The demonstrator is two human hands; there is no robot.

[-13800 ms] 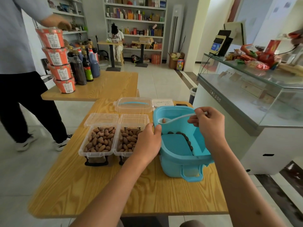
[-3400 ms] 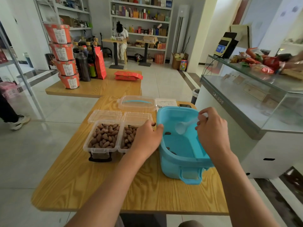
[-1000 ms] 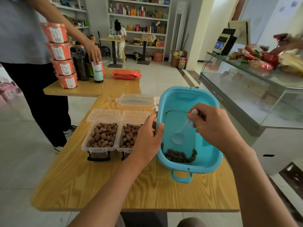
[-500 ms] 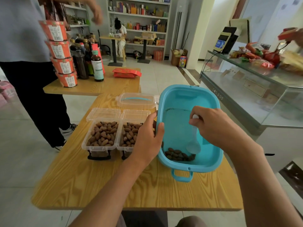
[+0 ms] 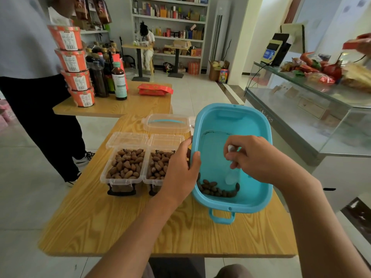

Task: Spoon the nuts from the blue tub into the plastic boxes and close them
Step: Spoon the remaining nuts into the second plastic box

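Shop interior, tiled floor, wood-grain bench (image 5: pixel 124 223). Left hand (image 5: pixel 181 171) grips the left rim of the blue tub (image 5: pixel 251 125), which is tilted toward the camera; few nuts (image 5: pixel 215 189) pooled at its near end. Right hand (image 5: pixel 255 159) pinches a white plastic spoon (image 5: pixel 230 177) inside the tub, just above the nuts. Two open plastic boxes (image 5: pixel 125 167) of nuts sit just left. Stocked shelves (image 5: pixel 170 19) behind, glass counter (image 5: pixel 313 109) at right.
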